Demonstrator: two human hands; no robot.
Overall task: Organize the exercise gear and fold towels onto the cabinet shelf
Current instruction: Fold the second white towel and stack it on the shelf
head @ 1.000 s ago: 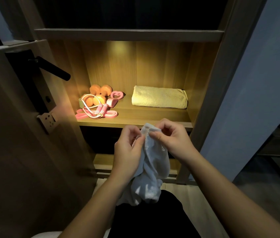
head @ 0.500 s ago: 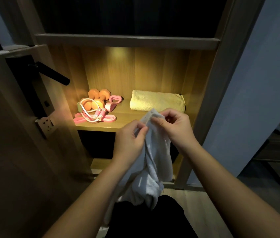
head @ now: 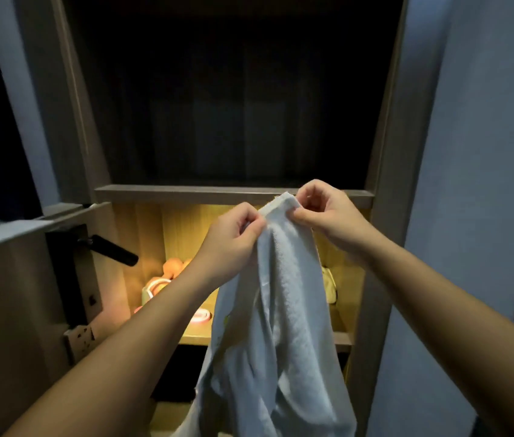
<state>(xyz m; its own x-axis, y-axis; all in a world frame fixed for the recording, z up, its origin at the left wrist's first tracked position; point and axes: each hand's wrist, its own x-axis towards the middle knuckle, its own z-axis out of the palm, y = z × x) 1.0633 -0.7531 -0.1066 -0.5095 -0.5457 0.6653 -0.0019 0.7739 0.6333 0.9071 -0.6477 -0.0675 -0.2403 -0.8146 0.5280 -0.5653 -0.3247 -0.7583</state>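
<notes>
Two hands meet at the centre of the frame, the left hand (head: 233, 238) and the right hand (head: 328, 212) each pinching the top hem of a white towel (head: 284, 310). It hangs in loose folds to the bottom edge, in front of the lit cabinet shelf (head: 194, 338). On that shelf, left of centre, lie orange dumbbells (head: 173, 266) and what may be a pink jump rope (head: 200, 316), partly hidden by the forearm. A folded yellow towel (head: 329, 285) peeks out at right. A black door handle (head: 113, 249) sits at middle left.
</notes>
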